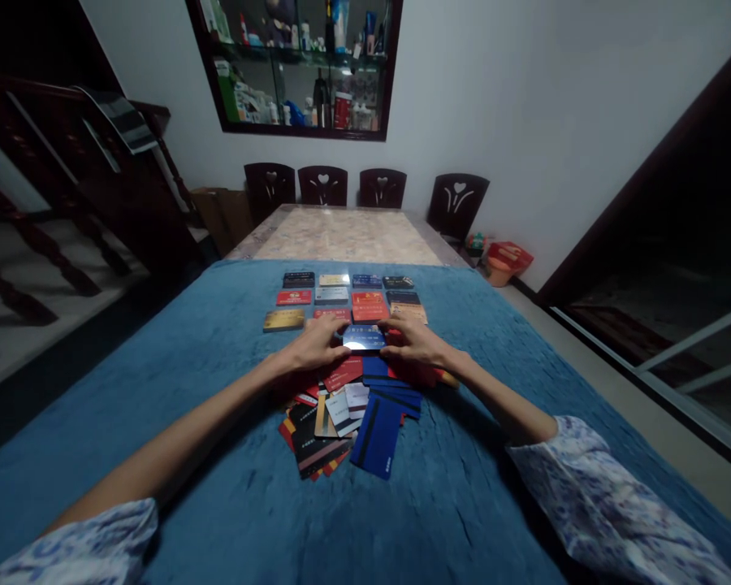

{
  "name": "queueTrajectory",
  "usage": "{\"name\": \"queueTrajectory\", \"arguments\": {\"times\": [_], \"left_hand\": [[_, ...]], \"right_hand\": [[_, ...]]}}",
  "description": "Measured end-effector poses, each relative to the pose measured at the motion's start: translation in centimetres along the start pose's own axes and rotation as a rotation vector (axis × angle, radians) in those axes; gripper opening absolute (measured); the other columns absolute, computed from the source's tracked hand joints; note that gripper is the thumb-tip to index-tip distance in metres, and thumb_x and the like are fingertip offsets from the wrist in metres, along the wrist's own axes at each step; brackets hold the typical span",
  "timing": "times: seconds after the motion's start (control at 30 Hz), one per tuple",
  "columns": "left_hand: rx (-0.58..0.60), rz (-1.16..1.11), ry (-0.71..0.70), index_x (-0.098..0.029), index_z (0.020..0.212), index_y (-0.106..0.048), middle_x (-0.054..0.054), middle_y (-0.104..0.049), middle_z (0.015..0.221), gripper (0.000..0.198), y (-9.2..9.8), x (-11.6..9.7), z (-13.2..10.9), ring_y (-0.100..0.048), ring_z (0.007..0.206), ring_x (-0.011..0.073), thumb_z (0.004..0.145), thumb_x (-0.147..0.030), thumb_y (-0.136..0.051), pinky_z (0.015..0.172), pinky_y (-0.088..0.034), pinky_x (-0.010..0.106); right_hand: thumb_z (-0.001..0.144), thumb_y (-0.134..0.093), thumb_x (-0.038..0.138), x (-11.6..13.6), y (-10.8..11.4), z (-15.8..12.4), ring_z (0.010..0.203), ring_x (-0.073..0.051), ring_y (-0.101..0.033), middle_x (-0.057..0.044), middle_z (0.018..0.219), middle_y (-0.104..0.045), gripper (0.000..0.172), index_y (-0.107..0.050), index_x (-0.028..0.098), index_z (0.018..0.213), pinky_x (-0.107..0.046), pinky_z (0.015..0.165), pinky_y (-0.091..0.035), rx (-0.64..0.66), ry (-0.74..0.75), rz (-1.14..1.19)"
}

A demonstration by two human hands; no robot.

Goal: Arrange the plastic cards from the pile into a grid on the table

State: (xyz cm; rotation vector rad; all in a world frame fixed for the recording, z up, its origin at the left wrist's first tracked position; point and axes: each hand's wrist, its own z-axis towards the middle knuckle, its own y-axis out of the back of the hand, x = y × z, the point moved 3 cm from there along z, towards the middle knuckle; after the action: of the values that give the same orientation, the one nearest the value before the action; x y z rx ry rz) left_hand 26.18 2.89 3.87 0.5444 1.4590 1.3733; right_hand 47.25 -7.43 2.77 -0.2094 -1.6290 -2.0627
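A blue bank card (364, 336), perhaps with others under it, is gripped by its short edges between my two hands. My left hand (317, 343) pinches its left side, and my right hand (415, 340) pinches its right side. Below them lies a loose, overlapping pile of cards: blue cards (378, 435), black cards (317, 443), white cards (344, 410) and red cards (344, 374). Beyond my hands, stacks of cards stand in rows, among them a gold stack (283, 319), a red-orange stack (369, 305) and a silver stack (331, 296). My fingers partly cover the nearest row.
A blue cloth (219, 504) covers the near part of the table, with the patterned tabletop (347, 231) bare beyond it. Dark chairs (322, 187) line the far end. A stair railing (67, 162) is on the left, and a red box (510, 256) is at right.
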Motion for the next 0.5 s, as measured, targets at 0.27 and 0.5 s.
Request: {"name": "queueTrajectory", "arguments": {"times": [0.27, 0.5], "left_hand": [[0.016, 0.053, 0.019, -0.018, 0.126, -0.064, 0.011, -0.067, 0.12, 0.044, 0.8, 0.6, 2.1, -0.063, 0.113, 0.0295, 0.084, -0.033, -0.068, 0.101, -0.047, 0.044], [-0.013, 0.103, 0.012, -0.018, 0.122, -0.065, 0.011, -0.067, 0.119, 0.041, 0.9, 1.6, 4.1, -0.061, 0.116, 0.0297, 0.085, -0.033, -0.07, 0.101, -0.047, 0.042]], "right_hand": [[0.079, -0.076, 0.036, -1.3, 1.0, 2.1, 0.102, -0.028, -0.059, -0.012, 0.109, -0.067, 0.046, -0.07, 0.016, 0.12, -0.04, 0.091, -0.045, 0.032, -0.036, -0.096], [0.076, -0.077, 0.032, -2.8, 1.7, 3.7, 0.1, -0.026, -0.059, -0.011, 0.106, -0.067, 0.043, -0.072, 0.015, 0.115, -0.037, 0.088, -0.045, 0.007, -0.029, -0.097]]}}
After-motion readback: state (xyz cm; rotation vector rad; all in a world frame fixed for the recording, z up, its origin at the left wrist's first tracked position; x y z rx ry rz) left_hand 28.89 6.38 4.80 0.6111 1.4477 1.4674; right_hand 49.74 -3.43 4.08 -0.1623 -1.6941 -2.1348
